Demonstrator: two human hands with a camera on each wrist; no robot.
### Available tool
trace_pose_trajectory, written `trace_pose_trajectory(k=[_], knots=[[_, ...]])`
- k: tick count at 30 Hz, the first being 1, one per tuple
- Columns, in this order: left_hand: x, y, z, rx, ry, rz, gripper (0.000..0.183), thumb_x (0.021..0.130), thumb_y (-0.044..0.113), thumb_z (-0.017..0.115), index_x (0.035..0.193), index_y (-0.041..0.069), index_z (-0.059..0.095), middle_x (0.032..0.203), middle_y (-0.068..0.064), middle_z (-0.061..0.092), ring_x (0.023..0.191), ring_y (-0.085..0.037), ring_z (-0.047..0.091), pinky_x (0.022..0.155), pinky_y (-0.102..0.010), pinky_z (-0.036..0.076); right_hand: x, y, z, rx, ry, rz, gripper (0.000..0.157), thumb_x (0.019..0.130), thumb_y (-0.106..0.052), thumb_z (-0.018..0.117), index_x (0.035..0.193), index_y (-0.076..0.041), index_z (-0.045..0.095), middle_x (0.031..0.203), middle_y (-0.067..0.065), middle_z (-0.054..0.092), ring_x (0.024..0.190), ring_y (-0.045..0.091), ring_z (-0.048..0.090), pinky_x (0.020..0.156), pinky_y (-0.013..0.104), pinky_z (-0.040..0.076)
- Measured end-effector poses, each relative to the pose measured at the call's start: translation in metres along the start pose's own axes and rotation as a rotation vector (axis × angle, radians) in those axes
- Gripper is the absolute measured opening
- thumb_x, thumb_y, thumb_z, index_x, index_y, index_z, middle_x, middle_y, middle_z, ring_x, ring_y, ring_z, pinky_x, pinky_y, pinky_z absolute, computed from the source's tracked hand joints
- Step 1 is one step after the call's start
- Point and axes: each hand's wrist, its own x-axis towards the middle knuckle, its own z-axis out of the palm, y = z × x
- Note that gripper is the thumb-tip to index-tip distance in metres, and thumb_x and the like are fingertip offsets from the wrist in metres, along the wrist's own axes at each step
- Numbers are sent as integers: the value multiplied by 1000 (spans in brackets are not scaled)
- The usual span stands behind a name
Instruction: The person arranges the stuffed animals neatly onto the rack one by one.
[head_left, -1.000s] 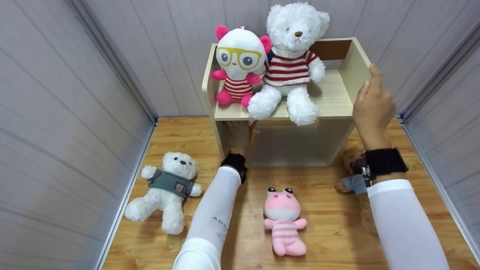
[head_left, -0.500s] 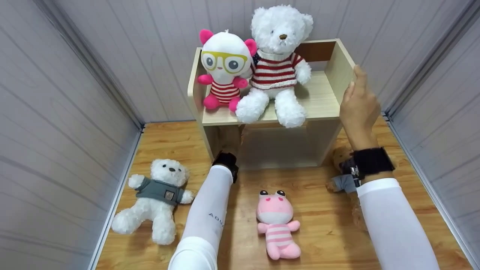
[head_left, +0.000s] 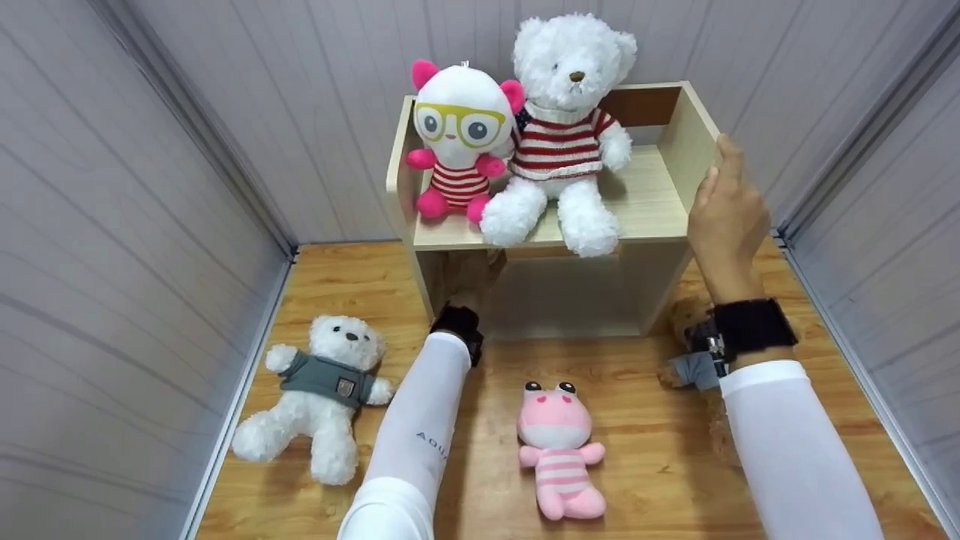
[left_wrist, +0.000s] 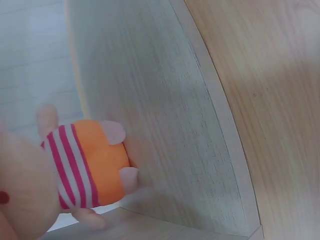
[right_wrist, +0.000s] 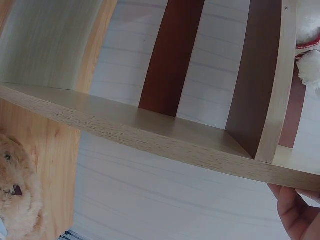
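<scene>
My left hand [head_left: 466, 279] reaches into the lower compartment of a small wooden shelf [head_left: 660, 184], partly hidden under its upper board. In the left wrist view a plush toy [left_wrist: 102, 162] with a striped top and orange shorts has its feet at the bottom board, near the side panel. Its pale head lies at the left edge of that view, where my hand holds it; most fingers are out of sight. My right hand [head_left: 729, 221] grips the front edge of the shelf's right side panel [right_wrist: 165, 145], fingers curled on the outer face.
A pink-eared plush [head_left: 459, 142] and a white teddy bear [head_left: 559, 142] in a striped sweater sit on the upper board. On the floor lie a white bear [head_left: 322, 390], a pink frog-like plush [head_left: 559, 450] and a brown bear [head_left: 694, 367], partly behind my right arm.
My left hand has gone deeper into the lower compartment, and its fingers are now hidden. My right hand stays at the side panel. The whole head view has shifted slightly.
</scene>
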Motion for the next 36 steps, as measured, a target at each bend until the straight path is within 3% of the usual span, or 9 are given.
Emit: trace_pose_trajectory(k=[1, 2, 3, 8, 13, 18, 22, 26, 36], knots=[[-1, -1, 0, 203, 5, 11, 65, 103, 38, 47, 162, 18, 27, 167, -5, 31, 155, -21, 25, 128, -45, 18, 0, 0, 0, 2, -5, -1, 42, 110, -29, 36, 151, -21, 43, 71, 6, 40, 58, 23, 38, 52, 36, 30], [-1, -1, -1, 231, 4, 12, 66, 102, 41, 48, 162, 18, 29, 167, -5, 33, 155, -23, 26, 128, -49, 17, 0, -1, 0, 2, -9, -1, 42, 110, -29, 36, 151, -21, 43, 71, 5, 40, 57, 23, 37, 52, 36, 30], [-2, 0, -2, 377, 33, 42, 72, 99, 45, 54, 162, 19, 28, 167, -6, 33, 155, -23, 26, 127, -52, 17, 1, -1, 0, 1, -13, 0, 43, 110, -29, 36, 151, -21, 42, 70, 5, 39, 57, 22, 36, 52, 36, 30], [-11, 2, -1, 458, 108, 76, 74, 100, 48, 52, 161, 14, 28, 165, -14, 34, 155, -34, 28, 125, -60, 19, 2, -2, -1, -3, -27, 8, 43, 110, -30, 35, 152, -22, 42, 67, 2, 37, 52, 16, 32, 50, 36, 30], [-25, 1, 10, 549, 299, 149, 76, 95, 41, 63, 152, 0, 35, 149, -30, 42, 140, -46, 42, 118, -58, 35, 3, 0, -1, -1, -30, 18, 43, 110, -32, 35, 152, -24, 42, 68, -1, 36, 51, 14, 30, 50, 35, 29], [-54, -7, 24, 504, 412, 233, 64, 87, 29, 73, 137, -2, 46, 135, -29, 48, 127, -44, 49, 108, -54, 45, 3, 1, -1, -8, -36, 35, 43, 110, -33, 34, 152, -26, 41, 70, 4, 39, 55, 18, 33, 52, 36, 29], [-92, -14, 37, 511, 320, 195, 68, 82, 32, 81, 134, 0, 50, 132, -27, 51, 121, -42, 52, 101, -54, 51, 2, 4, -4, -14, -52, 42, 44, 110, -34, 33, 153, -26, 40, 70, 6, 40, 55, 20, 34, 52, 37, 29], [-129, -21, 41, 524, 150, 138, 70, 80, 37, 83, 134, 3, 53, 133, -25, 50, 123, -42, 50, 104, -55, 48, 3, 4, -7, -16, -68, 48, 45, 110, -36, 30, 153, -26, 39, 67, 3, 37, 55, 20, 33, 52, 36, 30], [-208, -49, 20, 412, -8, 67, 37, 87, 35, 75, 112, 11, 62, 119, -15, 53, 112, -33, 50, 90, -49, 48, 1, -2, -6, -7, -106, 61, 47, 110, -36, 30, 156, -28, 35, 71, 6, 40, 58, 22, 37, 55, 37, 31]])
